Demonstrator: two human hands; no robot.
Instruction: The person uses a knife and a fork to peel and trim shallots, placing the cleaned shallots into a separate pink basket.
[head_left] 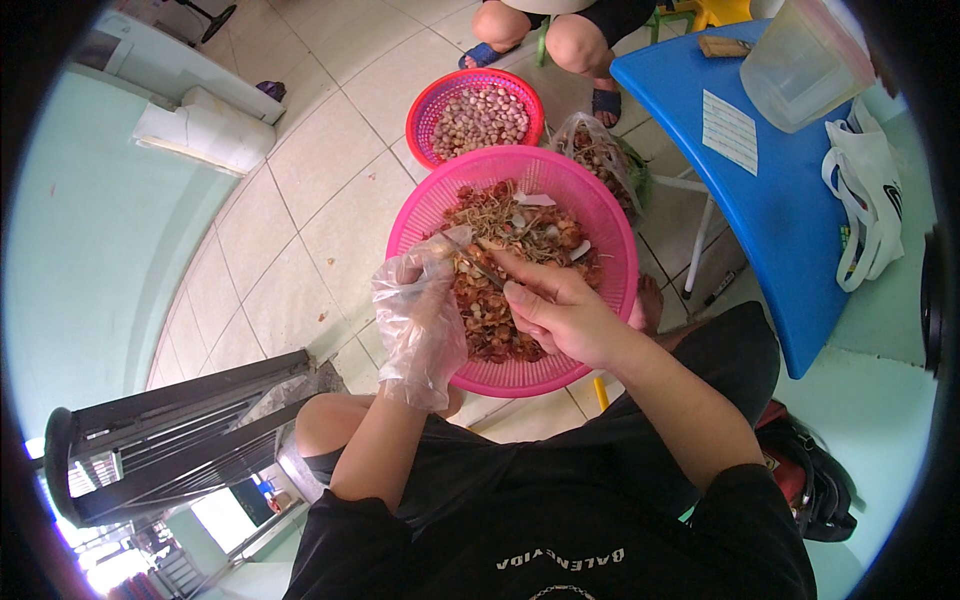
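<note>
A clear plastic glove covers my left hand [420,315], whose fingers are curled closed above the left rim of a pink basket [622,235]. Whatever those fingers hold is too small and hidden to make out. My right hand [570,312] is bare and grips a small knife [487,270], its blade angled toward the gloved fingertips. Below both hands, the basket holds a heap of reddish-brown dry skins [500,335], stringy roots and a few pale scraps.
Beyond stands a red basket [412,125] of shallots [482,122], beside a plastic bag [600,165] of unpeeled bulbs. Another person's legs [575,45] are behind them. A blue table [740,210] at right carries a clear container [800,75]. A dark metal gate [190,430] stands at left.
</note>
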